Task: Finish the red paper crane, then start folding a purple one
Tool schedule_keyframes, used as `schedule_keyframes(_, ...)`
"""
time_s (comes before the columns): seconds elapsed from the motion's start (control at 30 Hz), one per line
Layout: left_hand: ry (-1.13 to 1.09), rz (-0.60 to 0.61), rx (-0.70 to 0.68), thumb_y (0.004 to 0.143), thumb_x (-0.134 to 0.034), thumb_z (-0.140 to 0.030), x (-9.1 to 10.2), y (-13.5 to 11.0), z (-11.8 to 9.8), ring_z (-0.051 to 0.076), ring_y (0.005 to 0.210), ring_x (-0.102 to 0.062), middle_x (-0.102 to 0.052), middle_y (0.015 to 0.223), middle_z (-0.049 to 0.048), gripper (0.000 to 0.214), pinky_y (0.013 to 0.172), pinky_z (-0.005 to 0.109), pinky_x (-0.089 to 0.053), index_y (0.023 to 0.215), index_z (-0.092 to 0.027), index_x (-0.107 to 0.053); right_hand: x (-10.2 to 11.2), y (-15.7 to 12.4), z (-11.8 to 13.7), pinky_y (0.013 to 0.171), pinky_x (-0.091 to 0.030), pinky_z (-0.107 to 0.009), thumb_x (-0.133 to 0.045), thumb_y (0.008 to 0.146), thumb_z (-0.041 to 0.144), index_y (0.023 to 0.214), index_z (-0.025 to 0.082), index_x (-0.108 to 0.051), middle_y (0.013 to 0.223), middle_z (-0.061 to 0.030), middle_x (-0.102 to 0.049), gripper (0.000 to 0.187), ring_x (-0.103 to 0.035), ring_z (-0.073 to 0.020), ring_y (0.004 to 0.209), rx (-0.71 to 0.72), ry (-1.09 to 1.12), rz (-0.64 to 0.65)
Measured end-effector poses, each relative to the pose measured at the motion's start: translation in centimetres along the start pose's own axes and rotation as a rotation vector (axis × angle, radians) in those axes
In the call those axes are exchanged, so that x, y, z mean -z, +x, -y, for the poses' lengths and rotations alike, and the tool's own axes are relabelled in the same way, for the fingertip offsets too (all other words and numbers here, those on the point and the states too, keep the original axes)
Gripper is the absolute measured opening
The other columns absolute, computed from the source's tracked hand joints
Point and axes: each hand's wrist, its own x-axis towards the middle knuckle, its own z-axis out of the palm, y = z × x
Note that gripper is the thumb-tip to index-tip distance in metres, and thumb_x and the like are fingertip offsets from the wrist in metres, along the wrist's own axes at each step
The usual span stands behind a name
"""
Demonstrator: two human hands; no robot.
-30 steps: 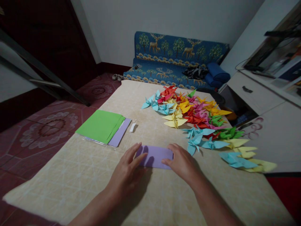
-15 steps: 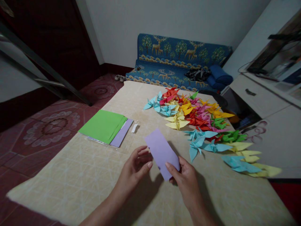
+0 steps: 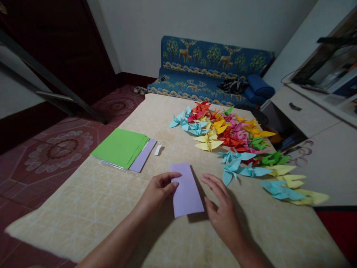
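A purple sheet of origami paper (image 3: 187, 193), a long rectangle that looks folded in half, is held just above the table. My left hand (image 3: 161, 188) pinches its left edge between thumb and fingers. My right hand (image 3: 221, 204) is beside its right edge, fingers apart and holding nothing. To the left lies a stack of green paper (image 3: 119, 147), with purple paper (image 3: 143, 156) showing from under it on a clear plastic wrapper. Many folded paper cranes (image 3: 234, 137) in red, yellow, orange, pink, green and light blue spread over the right side of the table.
A small white paper piece (image 3: 158, 149) lies right of the stack. The table (image 3: 83, 212) has a cream patterned cover. Behind it stands a blue sofa (image 3: 192, 78); a white cabinet (image 3: 315, 111) is on the right, and a metal ladder-like frame (image 3: 55, 96) on the left.
The purple paper has passed from my right hand to my left and turned more upright. My right hand has let go and opened beside it. The view has shifted slightly.
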Motion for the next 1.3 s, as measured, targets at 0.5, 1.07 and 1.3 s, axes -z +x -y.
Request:
schedule_keyframes(0.5, 0.994, 0.207, -0.684, 0.084, -0.050, -0.010, 3.0, -1.9, 0.6, 0.026, 0.109, -0.061, -0.064, 0.120, 0.0140, 0.039, 0.089, 0.041, -0.052, 0.117, -0.022, -0.069, 0.8, -0.5, -1.1, 0.100, -0.051, -0.041, -0.046, 0.083, -0.004, 0.112, 0.020, -0.066, 0.126, -0.0085, -0.065, 0.043, -0.053, -0.0207, 0.126, 0.417, -0.127, 0.295)
schedule_keyframes(1.07, 1.250, 0.274, -0.722, 0.089, -0.057, -0.031, 1.1, -3.8, 2.3, 0.029, 0.107, -0.066, -0.073, 0.113, 0.0118, 0.029, 0.091, 0.042, -0.048, 0.113, -0.021, -0.071, 0.4, 0.3, 0.0, 0.085, -0.054, -0.030, -0.055, 0.087, 0.012, 0.097, 0.024, -0.071, 0.104, -0.0037, -0.075, 0.023, -0.068, -0.0176, 0.099, 0.156, -0.112, 0.355)
schedule_keyframes(1.3, 1.232, -0.118, -0.464, 0.088, -0.056, -0.041, -0.5, -0.6, 0.5, 0.016, 0.052, -0.049, -0.058, 0.057, 0.0040, 0.034, 0.051, 0.027, -0.026, 0.067, -0.017, -0.067, -1.6, 3.7, 0.5, 0.044, -0.031, -0.020, -0.066, 0.083, 0.041, 0.072, 0.025, -0.066, 0.064, 0.0036, -0.069, 0.019, -0.061, -0.0127, 0.052, -0.316, -0.344, 0.224)
